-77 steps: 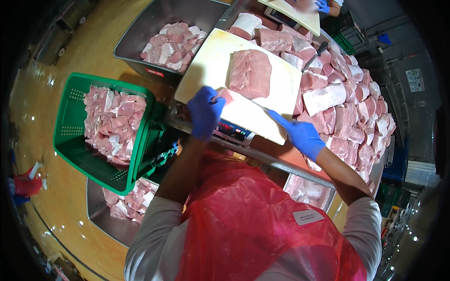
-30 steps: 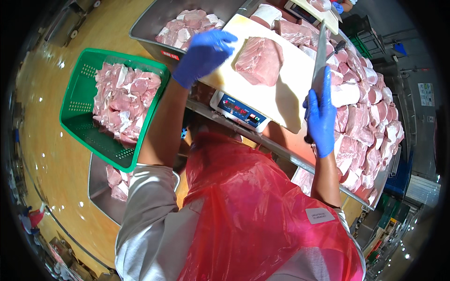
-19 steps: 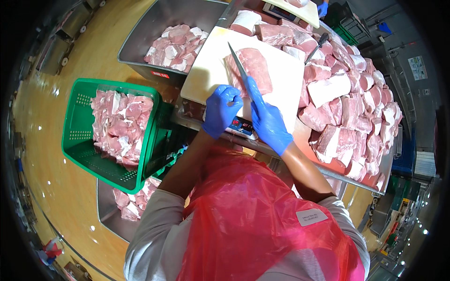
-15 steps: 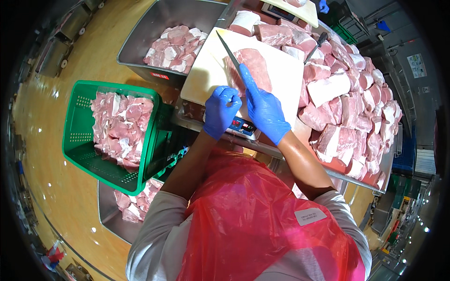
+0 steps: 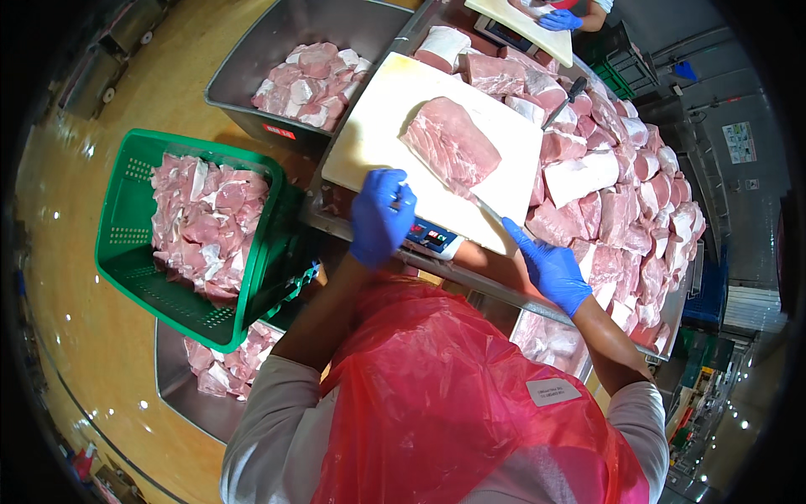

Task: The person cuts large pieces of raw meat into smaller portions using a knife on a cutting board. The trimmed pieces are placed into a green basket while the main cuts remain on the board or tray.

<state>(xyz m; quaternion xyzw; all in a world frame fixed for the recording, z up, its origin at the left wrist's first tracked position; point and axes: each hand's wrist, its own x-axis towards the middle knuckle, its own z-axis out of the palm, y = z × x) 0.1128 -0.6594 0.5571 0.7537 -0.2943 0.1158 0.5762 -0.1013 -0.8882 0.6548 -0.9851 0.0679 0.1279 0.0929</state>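
On the white cutting board [image 5: 369, 126] lies a slab of raw pink meat [image 5: 453, 143]. My right hand [image 5: 550, 269], in a blue glove, grips a knife [image 5: 489, 210] at the board's right edge, forefinger stretched along it. The blade slants up to the near end of the meat, where its tip touches or is hidden. Over the board's near left edge is my left hand [image 5: 382, 218], also gloved, its fingers curled closed. Whatever those fingers may hold is hidden. A digital scale [image 5: 432, 238] shows from under the board.
Large meat pieces [image 5: 588, 176] are heaped at the right, a dark-handled tool [image 5: 567, 102] among them. Cut meat fills a green crate [image 5: 117, 227] and a grey metal bin [image 5: 235, 84] at the left. Across the table, a co-worker's gloved hand [image 5: 561, 20] rests on another board.
My right hand has swung the knife right and nearer to me, off the meat's top. The slab now lies turned. My left hand has shifted slightly left. A co-worker's hand has come farther into view.
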